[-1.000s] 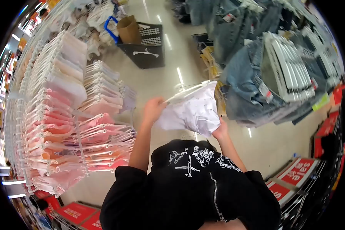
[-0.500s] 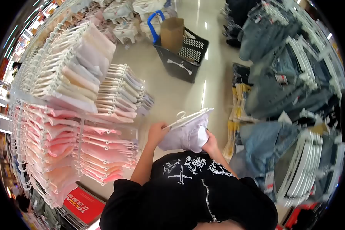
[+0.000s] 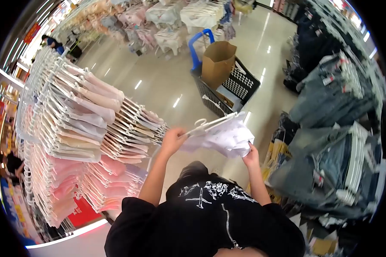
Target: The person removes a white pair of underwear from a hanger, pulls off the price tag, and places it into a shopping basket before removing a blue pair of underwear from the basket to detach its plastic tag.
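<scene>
A pale lavender garment (image 3: 221, 136) hangs from a white hanger (image 3: 210, 124) in front of my chest. The fingers of my left hand (image 3: 173, 140) are closed round the hanger's left end. On the other side, my right hand (image 3: 251, 155) pinches the garment's lower right edge. The hanger tilts up to the right, its hook standing above the bar. Part of the garment beside my left hand is hidden by the fingers.
A black basket cart (image 3: 240, 85) with a blue handle holds a brown paper bag (image 3: 218, 62) ahead. Racks of pastel clothes (image 3: 85, 115) stand at the left, racks of jeans (image 3: 317, 158) at the right. Two people are at the far left.
The view has shifted, with the cart now further right and lower. My right hand has moved outward and down a little, and the garment is spread wider.
</scene>
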Tool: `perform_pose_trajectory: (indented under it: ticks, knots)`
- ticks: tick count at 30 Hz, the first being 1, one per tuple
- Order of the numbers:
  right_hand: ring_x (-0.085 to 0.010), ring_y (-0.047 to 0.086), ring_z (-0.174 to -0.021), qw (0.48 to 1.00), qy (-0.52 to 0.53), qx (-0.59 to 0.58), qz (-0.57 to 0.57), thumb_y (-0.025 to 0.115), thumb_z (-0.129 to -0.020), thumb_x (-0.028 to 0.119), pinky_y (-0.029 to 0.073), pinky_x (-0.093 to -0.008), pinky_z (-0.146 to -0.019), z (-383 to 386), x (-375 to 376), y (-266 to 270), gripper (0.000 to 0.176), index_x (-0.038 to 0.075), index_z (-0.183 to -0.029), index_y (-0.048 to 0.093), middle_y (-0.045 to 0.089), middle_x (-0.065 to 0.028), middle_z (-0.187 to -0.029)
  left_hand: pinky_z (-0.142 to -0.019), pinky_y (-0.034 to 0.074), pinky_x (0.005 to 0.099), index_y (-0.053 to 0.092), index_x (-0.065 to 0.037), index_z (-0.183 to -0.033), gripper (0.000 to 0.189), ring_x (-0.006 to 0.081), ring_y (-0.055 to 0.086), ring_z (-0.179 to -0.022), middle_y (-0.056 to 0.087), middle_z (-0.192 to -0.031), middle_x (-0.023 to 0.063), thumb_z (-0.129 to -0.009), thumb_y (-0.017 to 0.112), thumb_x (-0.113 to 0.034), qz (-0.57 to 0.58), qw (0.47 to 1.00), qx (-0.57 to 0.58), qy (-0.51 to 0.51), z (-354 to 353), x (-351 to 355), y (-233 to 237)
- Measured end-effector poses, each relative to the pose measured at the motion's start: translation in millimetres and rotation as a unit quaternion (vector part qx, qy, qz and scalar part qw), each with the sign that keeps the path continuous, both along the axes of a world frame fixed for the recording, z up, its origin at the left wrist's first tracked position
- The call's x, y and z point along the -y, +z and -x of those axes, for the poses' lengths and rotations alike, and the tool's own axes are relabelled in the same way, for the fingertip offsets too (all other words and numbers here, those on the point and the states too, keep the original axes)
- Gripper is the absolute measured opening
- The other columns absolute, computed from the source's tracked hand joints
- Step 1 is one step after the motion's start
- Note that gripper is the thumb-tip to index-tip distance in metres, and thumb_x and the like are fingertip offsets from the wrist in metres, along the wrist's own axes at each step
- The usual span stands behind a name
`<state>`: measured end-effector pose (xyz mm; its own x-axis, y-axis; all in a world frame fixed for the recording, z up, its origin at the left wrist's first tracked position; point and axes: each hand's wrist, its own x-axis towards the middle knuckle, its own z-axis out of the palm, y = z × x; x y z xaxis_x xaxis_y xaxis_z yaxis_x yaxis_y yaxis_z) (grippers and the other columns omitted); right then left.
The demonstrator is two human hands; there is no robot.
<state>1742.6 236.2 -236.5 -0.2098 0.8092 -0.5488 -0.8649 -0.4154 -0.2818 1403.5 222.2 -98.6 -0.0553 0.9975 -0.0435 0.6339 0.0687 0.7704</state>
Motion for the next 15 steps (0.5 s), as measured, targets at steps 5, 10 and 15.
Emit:
perform_pose_trajectory:
  ticks: [5,10,15]
  knots:
    - [-0.0265,0.051,-0.098,0.995,0.063,0.034,0.075,0.047,-0.079,0.010,0.041,-0.0379,-0.086,38,-68,-20,0.033,0.001,-0.110,0.045,0.054,-0.0116,-0.106,-0.056,0.042,0.0311,0.060,-0.004,-0.076,0.017,0.0253,0.056,-0.062,0.058,-0.066,0.0113,-0.067,0.060,-0.019,0.053,0.995,0.025,0.080,10,-8,-28]
    - [-0.0292,0.052,-0.097,0.976,0.148,0.045,0.153,0.049,-0.077,0.012,0.038,-0.0425,-0.088,87,-138,-50,0.031,0.005,-0.107,0.050,0.055,-0.0112,-0.105,-0.061,0.044,0.0353,0.061,-0.005,-0.074,0.020,0.0265,0.057,-0.069,0.059,-0.070,0.0120,-0.065,0.059,-0.024,0.133,0.987,-0.006,0.094,44,-64,-59]
    - [-0.0282,0.049,-0.102,0.963,0.208,0.065,0.156,0.046,-0.080,0.021,0.036,-0.0442,-0.090,149,-226,-58,0.033,0.008,-0.110,0.049,0.053,-0.0101,-0.110,-0.061,0.044,0.0366,0.061,-0.007,-0.074,0.020,0.0277,0.057,-0.069,0.059,-0.073,0.0127,-0.067,0.057,-0.025,0.120,0.977,-0.071,0.162,92,-154,-74]
